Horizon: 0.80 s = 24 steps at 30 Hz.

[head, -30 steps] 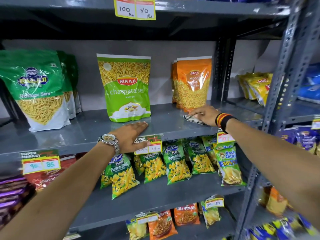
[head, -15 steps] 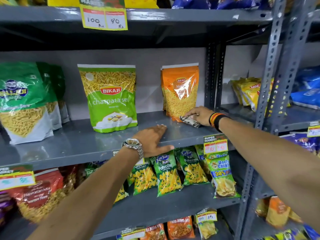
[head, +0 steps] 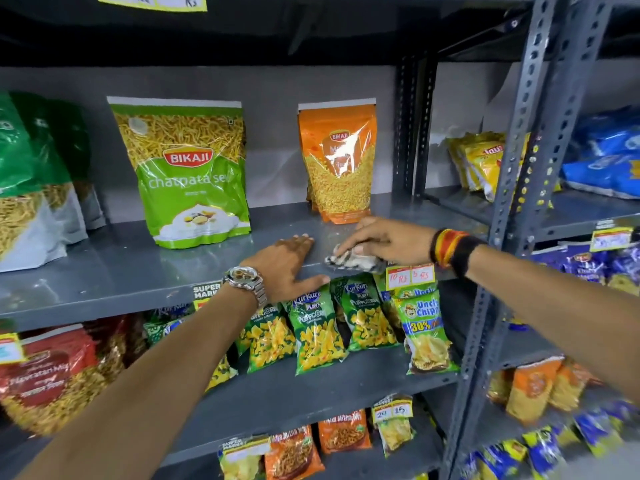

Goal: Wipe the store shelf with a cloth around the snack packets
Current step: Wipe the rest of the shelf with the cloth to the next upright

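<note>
The grey metal shelf (head: pixel 121 268) runs across the middle of the head view. On it stand a light green Bikaji packet (head: pixel 183 174), an orange Bikaji packet (head: pixel 337 164) and dark green packets (head: pixel 31 181) at the far left. My right hand (head: pixel 384 240) presses a crumpled black-and-white cloth (head: pixel 353 262) onto the shelf's front edge, just in front of the orange packet. My left hand (head: pixel 285 263), with a wristwatch, lies flat on the shelf to the left of the cloth, fingers apart, holding nothing.
Perforated steel uprights (head: pixel 519 168) stand right of my right hand. Price tags (head: pixel 410 276) hang from the shelf edge. Green Kurkure packets (head: pixel 315 327) and red packets (head: pixel 48 372) fill the shelf below. Yellow and blue packets (head: pixel 485 164) sit in the bay to the right.
My right hand has drawn the cloth from beside the orange packet's base forward and slightly left to the shelf's front edge. My left hand stays flat on the shelf. The camera has shifted right.
</note>
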{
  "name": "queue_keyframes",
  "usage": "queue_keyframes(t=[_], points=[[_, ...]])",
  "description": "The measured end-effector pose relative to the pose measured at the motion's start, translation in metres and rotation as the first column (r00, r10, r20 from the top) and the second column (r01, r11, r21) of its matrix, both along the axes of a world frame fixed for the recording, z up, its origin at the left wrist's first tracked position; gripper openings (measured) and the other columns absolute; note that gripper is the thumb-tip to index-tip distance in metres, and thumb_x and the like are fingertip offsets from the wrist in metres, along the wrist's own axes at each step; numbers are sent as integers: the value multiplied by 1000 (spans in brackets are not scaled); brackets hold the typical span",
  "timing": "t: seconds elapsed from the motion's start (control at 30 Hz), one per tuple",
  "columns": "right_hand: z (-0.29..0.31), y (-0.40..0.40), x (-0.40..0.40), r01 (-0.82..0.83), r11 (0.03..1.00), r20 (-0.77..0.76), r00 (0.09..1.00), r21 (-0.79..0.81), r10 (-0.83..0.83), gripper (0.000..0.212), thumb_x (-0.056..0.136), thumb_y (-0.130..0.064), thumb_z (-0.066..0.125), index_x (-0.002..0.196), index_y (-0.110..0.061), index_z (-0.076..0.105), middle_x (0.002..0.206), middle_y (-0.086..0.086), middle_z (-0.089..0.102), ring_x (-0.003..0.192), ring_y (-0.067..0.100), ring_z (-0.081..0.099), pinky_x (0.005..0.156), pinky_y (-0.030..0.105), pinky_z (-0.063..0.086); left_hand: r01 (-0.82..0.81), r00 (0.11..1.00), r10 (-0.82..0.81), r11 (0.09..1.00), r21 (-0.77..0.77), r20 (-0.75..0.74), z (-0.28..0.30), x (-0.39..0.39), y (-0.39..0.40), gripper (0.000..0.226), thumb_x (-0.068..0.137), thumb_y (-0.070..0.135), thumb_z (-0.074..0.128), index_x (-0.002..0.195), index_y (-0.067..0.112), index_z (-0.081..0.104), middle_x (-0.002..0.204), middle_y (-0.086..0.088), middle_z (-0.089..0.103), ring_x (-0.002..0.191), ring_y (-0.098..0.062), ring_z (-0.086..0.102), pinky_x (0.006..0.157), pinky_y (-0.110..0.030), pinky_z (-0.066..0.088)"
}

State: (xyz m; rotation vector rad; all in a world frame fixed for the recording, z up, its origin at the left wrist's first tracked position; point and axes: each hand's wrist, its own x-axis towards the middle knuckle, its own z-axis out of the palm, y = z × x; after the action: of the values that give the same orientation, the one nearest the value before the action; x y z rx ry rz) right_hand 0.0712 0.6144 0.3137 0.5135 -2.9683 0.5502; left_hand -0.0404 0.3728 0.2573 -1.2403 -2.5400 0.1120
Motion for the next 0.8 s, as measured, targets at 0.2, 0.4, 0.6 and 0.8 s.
queue_keyframes(t=[0.2, 0.4, 0.6, 0.8], points=[[11, 56, -22, 323, 942, -95, 939, -97, -331, 32, 102, -14, 45, 118, -29, 69, 97, -19, 55, 90, 1, 55, 88, 28, 44, -17, 1000, 17, 1000, 3, 26, 7, 1, 2, 131, 70, 98, -2, 160, 6, 23, 165, -15, 30, 148, -31, 38, 121, -44, 33], [-9, 63, 8, 169, 979, -20, 985, -113, -172, 29, 100, -26, 48, 115, -43, 67, 104, 4, 52, 96, 21, 59, 88, 35, 52, -27, 999, 27, 1000, -5, 37, 10, 12, 5, 109, 86, 86, 24, 161, 8, 19, 168, -12, 24, 151, -27, 31, 122, -38, 26], [18, 109, -9, 268, 937, -172, 935, -226, -309, 29, 100, -17, 50, 114, -32, 69, 94, -10, 51, 92, 9, 55, 91, 30, 44, 0, 998, 0, 1000, 3, 59, 18, 19, 53, 103, 88, 85, 26, 162, 14, 15, 170, -8, 18, 147, -30, 39, 116, -46, 40], [22, 157, -90, 398, 875, -162, 878, -274, -450, 26, 99, -14, 50, 105, -25, 74, 126, 3, 66, 121, 22, 57, 96, 26, 41, 74, 994, -76, 997, 32, 76, 20, 14, 118, 97, 91, 80, 33, 159, 11, 26, 166, -12, 30, 145, -32, 40, 117, -47, 37]])
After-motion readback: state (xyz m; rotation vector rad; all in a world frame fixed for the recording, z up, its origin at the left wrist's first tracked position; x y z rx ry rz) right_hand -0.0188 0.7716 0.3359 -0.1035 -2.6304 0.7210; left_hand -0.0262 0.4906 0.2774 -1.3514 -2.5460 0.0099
